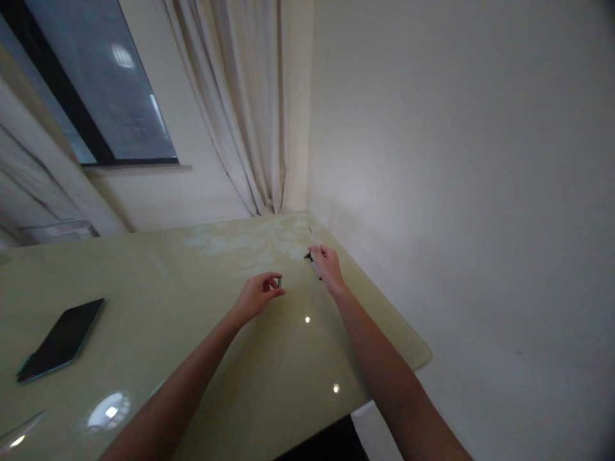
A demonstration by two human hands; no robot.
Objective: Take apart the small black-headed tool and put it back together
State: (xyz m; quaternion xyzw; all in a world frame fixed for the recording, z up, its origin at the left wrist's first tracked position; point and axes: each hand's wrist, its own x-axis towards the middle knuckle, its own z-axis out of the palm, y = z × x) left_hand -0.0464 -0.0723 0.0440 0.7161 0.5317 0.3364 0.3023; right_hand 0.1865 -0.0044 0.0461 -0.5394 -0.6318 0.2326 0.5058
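My left hand is raised a little over the pale green table. Its thumb and fingertips pinch a small, short piece, dark with a light edge, held about upright. To the right and farther off, my right hand is closed close to the tabletop at a slim black-and-white pen. A small black piece sticks out on the left of its fingertips. Beyond those fingers a thin dark-tipped stick shows. Which of these pieces the fingers grip is partly hidden.
A black flat tablet-like case lies on the table at the left. A white wall runs along the table's right edge. Curtains and a window are behind. Something black is at the bottom edge.
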